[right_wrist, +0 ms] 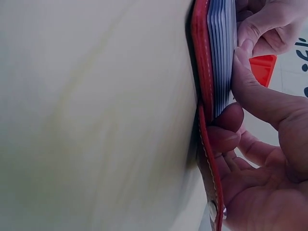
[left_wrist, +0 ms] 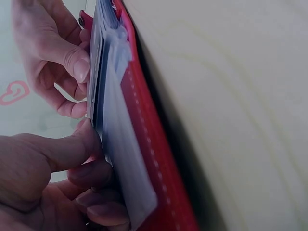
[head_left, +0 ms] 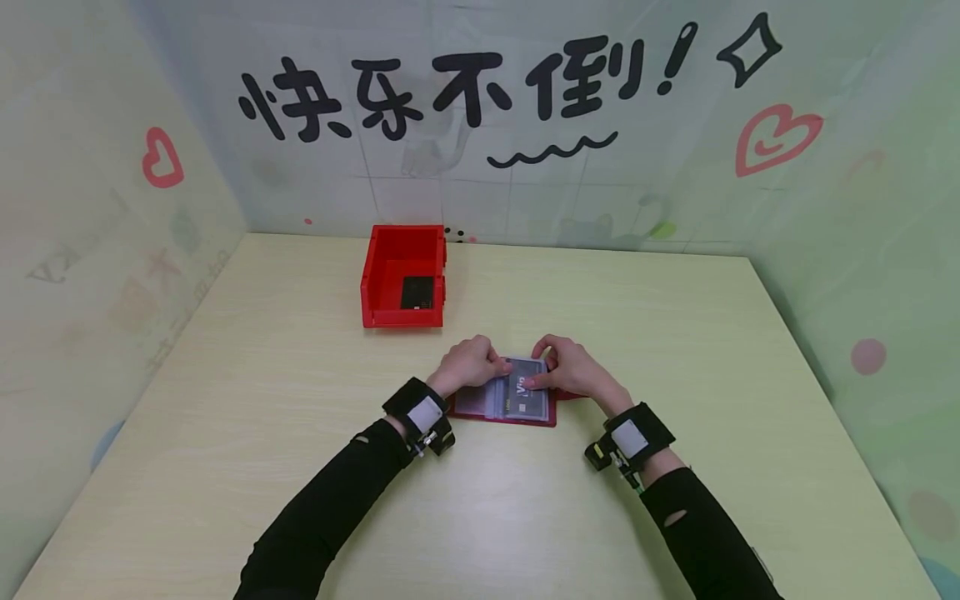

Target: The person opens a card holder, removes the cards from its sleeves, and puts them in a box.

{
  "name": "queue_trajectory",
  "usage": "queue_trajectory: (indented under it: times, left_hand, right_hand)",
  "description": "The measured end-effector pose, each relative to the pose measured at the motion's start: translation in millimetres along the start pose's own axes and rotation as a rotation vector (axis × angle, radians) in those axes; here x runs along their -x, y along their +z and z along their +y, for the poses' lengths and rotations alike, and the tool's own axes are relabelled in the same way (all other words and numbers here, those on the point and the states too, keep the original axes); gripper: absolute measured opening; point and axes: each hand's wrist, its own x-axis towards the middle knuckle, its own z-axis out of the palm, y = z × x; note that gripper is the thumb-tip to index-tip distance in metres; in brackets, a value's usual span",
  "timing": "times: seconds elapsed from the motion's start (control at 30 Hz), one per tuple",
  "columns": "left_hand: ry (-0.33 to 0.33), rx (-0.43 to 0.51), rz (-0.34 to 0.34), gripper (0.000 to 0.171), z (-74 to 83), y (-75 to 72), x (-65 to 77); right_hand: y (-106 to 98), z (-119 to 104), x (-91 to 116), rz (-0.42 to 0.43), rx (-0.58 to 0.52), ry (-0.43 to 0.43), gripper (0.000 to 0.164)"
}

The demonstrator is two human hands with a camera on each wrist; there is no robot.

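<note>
Head view: left hand (head_left: 468,365) and right hand (head_left: 572,368) pinch a card holder (head_left: 501,404) showing "Vip"; wall (head_left: 450,192) reads "快乐不倒!"

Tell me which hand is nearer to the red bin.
Left. In the head view, the left hand is at the card holder, below and slightly right of the red bin; the right hand is farther right, at the same card holder.

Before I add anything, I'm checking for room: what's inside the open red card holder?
Clear sleeves and, on the right side, a grey card with white print. The right hand partly covers the card; whatever the lower sleeves hold is hidden.
</note>
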Motion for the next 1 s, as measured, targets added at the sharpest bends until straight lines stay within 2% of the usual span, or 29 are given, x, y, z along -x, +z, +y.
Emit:
queue_trajectory:
  times: [0.67, 1.0]
  left_hand:
    - [0.013, 0.005, 0.024, 0.026, -9.3, -7.2, 2.1]
    - [-0.019, 0.012, -0.010, 0.028, -11.8, -11.8, 4.3]
  right_hand:
    - [3.5, -1.8, -0.1, 0.008, -0.002, 0.030, 0.044]
    - [3.1, 1.3, -1.5, 0.018, 0.021, 0.037, 0.043]
